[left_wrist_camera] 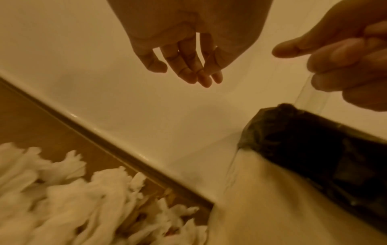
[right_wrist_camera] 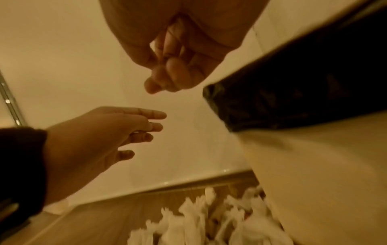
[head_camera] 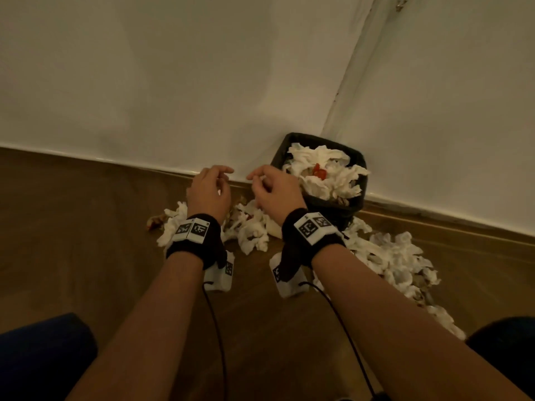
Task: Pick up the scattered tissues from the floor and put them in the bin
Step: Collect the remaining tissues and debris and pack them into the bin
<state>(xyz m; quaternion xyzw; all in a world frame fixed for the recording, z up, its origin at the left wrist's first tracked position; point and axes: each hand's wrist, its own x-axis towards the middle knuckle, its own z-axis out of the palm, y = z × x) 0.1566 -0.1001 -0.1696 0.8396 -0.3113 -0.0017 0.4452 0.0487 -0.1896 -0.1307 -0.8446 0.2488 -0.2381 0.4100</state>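
Bin heaped, floor still strewn: the job looks partly done.

Nearest, well short of the bin (head_camera: 351, 211), a long drift of tissues (head_camera: 396, 261) trails along the floor on its right side, and another clump (head_camera: 249, 227) lies just at its foot under the raised wrists. The left hand (head_camera: 210, 192) hangs empty with relaxed fingers; the right hand (head_camera: 275, 191) is loosely curled, perhaps pinching a scrap, though I cannot tell. Beyond, the bin is piled over its rim.
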